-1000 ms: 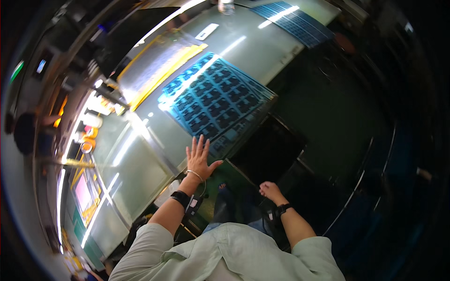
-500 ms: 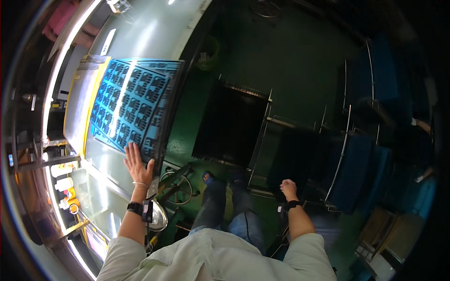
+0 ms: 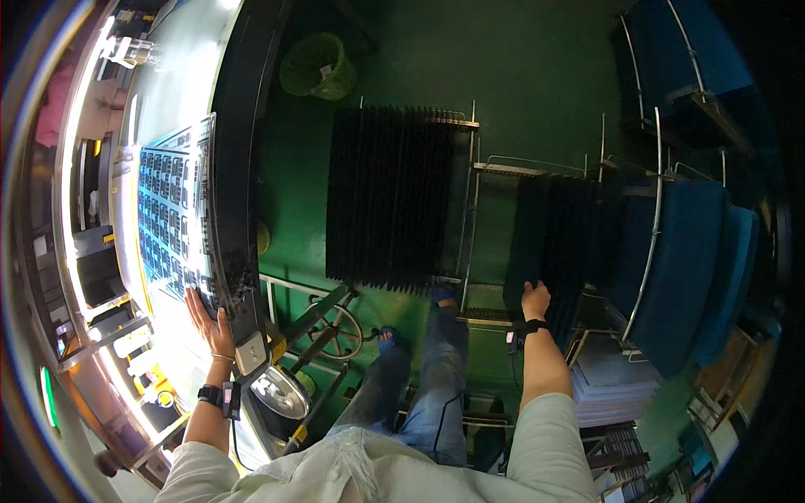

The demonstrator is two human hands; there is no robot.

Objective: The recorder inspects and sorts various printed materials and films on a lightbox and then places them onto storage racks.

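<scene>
A blue translucent sheet with rows of black printed shapes (image 3: 168,201) lies on the bright table to my left. My left hand (image 3: 211,329) rests open at its near corner, fingers stretched out flat. Down to my right, a rack holds a row of thin dark panels (image 3: 558,243) on edge. My right hand (image 3: 535,300) is at their near edge with its fingers curled closed. What lies between those fingers, if anything, is hidden.
Ahead stands another rack of dark panels (image 3: 386,197), with blue panels (image 3: 671,268) farther right. A green basket (image 3: 319,67) sits on the floor. Near my left forearm are a round lamp (image 3: 281,392) and a handwheel (image 3: 335,331). Stacked pale sheets (image 3: 612,377) lie at right.
The view has turned to the right. My right hand has moved forward to the near edge of the dark panels. My left hand stays flat by the printed sheet's corner.
</scene>
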